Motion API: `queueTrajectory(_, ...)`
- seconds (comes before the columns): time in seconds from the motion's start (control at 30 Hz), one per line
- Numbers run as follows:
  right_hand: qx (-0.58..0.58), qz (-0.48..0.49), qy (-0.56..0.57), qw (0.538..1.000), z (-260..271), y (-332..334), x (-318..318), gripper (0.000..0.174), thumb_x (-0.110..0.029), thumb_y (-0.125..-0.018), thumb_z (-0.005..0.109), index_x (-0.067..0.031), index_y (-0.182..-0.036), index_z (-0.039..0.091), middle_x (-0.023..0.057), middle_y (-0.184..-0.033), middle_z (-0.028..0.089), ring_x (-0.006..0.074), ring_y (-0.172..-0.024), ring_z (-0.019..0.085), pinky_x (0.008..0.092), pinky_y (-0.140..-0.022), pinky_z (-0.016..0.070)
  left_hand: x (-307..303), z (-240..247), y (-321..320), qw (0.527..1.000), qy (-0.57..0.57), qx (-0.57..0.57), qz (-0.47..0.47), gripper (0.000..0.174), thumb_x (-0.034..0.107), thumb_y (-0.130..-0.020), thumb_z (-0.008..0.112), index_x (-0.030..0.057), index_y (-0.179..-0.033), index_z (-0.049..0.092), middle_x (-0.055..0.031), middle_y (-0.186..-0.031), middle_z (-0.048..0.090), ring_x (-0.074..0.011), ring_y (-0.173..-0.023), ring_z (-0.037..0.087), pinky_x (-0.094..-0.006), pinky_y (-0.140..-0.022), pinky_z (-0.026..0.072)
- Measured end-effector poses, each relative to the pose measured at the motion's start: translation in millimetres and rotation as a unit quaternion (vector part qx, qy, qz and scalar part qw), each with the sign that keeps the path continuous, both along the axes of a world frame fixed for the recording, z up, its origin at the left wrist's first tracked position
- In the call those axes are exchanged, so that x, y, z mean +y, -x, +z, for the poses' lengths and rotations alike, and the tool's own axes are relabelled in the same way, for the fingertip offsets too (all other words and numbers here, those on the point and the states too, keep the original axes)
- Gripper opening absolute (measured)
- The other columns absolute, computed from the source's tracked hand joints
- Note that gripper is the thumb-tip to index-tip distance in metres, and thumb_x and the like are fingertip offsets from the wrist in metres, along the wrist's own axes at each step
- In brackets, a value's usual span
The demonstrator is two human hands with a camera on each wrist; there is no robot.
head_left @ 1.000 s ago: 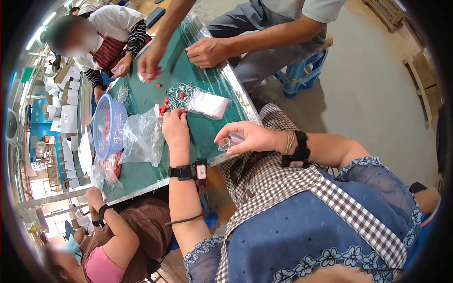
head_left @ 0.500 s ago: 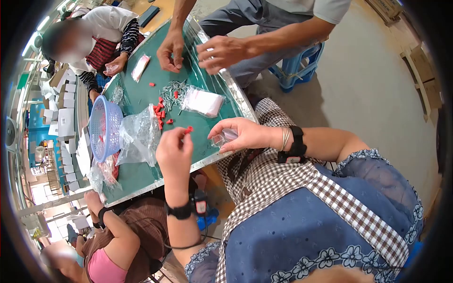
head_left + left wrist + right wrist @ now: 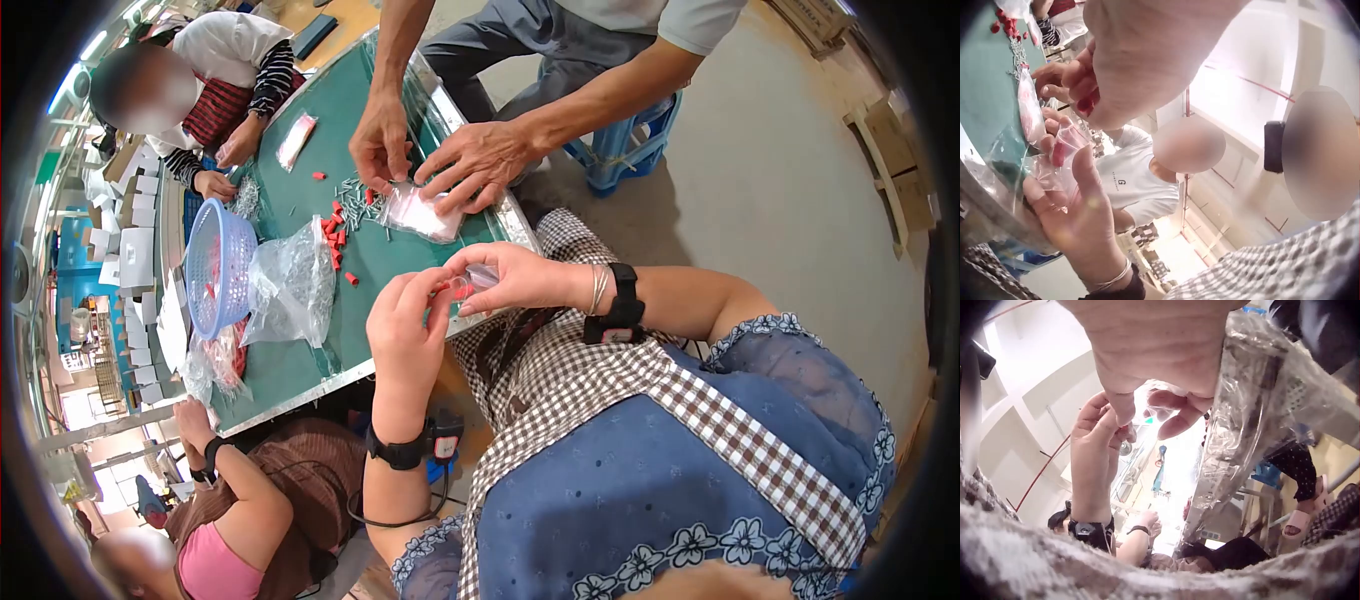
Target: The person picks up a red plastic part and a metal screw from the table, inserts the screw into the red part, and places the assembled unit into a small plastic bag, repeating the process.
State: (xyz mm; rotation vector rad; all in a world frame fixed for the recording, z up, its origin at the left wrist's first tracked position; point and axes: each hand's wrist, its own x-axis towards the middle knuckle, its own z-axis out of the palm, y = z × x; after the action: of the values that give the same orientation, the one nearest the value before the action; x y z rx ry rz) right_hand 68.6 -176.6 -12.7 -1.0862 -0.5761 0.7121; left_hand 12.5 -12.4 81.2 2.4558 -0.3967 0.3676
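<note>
My left hand point(image 3: 408, 315) pinches a small red plastic cap point(image 3: 1088, 103) between thumb and fingers. Its fingertips are right beside my right hand point(image 3: 518, 280), over the table's near edge. A small clear plastic bag point(image 3: 1074, 139) is pinched in the right hand, with another red piece point(image 3: 1058, 154) showing through the film. More red caps point(image 3: 333, 230) lie loose on the green table point(image 3: 300, 365), next to a pile of grey screws point(image 3: 352, 200). In the right wrist view, bright glare hides most of the bag.
Another person's hands point(image 3: 480, 160) work at a packet of clear bags point(image 3: 425, 212) across from me. A blue basket point(image 3: 220, 270) and a large clear bag point(image 3: 290, 285) stand to the left. Farther back lies a second packet point(image 3: 296, 140). Other people sit around the table.
My left hand has left the red caps, taking one, and come right to the bag in my right hand. The other person's hands have moved onto the packet of bags.
</note>
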Motion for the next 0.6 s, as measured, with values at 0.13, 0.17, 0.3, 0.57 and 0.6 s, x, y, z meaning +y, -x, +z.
queueTrajectory(0.13, -0.024, -0.012, 0.0, 1.0, -2, 0, 1, 0.045, -0.016, -0.08, 0.079, -0.0055, -0.119, 0.059, 0.0002, -0.1, 0.06, 0.0078, -0.092, 0.056, 0.0237, -0.081, 0.049, -4, -2, 1, 0.999, 0.016, -0.029, -0.029, 0.018, -0.006, -0.079, 0.066, 0.0013, -0.095, 0.065, -0.0086, -0.08, 0.062, -0.0183, -0.069, 0.061, -0.0285, -0.063, 0.0485)
queueTrajectory(0.17, -0.023, -0.011, -0.001, 1.0, -2, -1, 1, 0.045, -0.016, -0.08, 0.079, -0.0055, -0.119, 0.059, 0.0002, -0.1, 0.06, 0.0078, -0.092, 0.056, 0.0237, -0.081, 0.049, -4, -1, 2, 0.999, 0.015, -0.028, -0.029, 0.018, -0.006, -0.079, 0.066, 0.0013, -0.095, 0.065, -0.0086, -0.08, 0.062, -0.0183, -0.069, 0.061, -0.0285, -0.063, 0.0485)
queueTrajectory(0.3, -0.021, -0.021, 0.02, 0.999, -2, 2, 4, 0.045, -0.018, -0.08, 0.079, -0.0049, -0.119, 0.059, 0.0022, -0.102, 0.061, 0.0094, -0.094, 0.057, 0.0256, -0.084, 0.0484, -6, -1, 15, 0.995, 0.088, -0.008, 0.052, 0.011, -0.002, -0.08, 0.068, 0.0012, -0.091, 0.065, -0.0067, -0.078, 0.06, -0.0148, -0.064, 0.054, -0.0261, -0.059, 0.0435)
queueTrajectory(0.57, -0.173, -0.107, 0.095, 0.975, 6, 6, 2, 0.051, -0.019, -0.079, 0.078, -0.0074, -0.124, 0.057, 0.0048, -0.103, 0.06, 0.0127, -0.097, 0.057, 0.027, -0.089, 0.0464, -14, -12, 20, 0.985, 0.082, 0.097, 0.114, 0.009, 0.002, -0.079, 0.071, -0.0004, -0.087, 0.065, -0.0096, -0.079, 0.06, -0.0203, -0.067, 0.058, -0.0305, -0.061, 0.0463)
queueTrajectory(0.6, -0.147, -0.096, 0.078, 0.981, 9, 6, -1, 0.052, -0.019, -0.08, 0.078, -0.0078, -0.126, 0.056, 0.0044, -0.104, 0.06, 0.0123, -0.096, 0.057, 0.0273, -0.089, 0.0461, -10, -6, 21, 0.994, 0.022, 0.042, 0.097, 0.008, 0.001, -0.08, 0.07, -0.0006, -0.086, 0.064, -0.0106, -0.081, 0.061, -0.0227, -0.069, 0.059, -0.0319, -0.063, 0.0473)
